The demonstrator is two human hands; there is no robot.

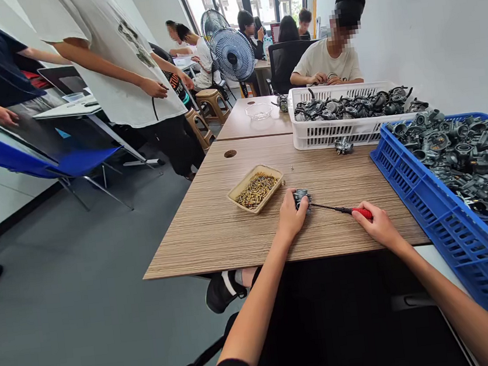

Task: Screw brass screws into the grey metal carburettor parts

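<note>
My left hand [292,215] is wrapped round a small grey metal carburetor-like part [301,196] on the wooden table [200,223]. My right hand [376,224] grips the red handle of a screwdriver [339,209], whose dark shaft points left and reaches the right side of the metal part. Whether its tip touches a screw is too small to tell. Left of my left hand, a beige tray [232,198] holds many small brass-coloured pieces.
A blue crate [431,203] of metal parts stands at the right; a white crate [339,133] of similar parts is behind, with a loose metal part [344,146] before it. A person [329,61] sits beyond. Two people stand at the left near a blue chair [78,161].
</note>
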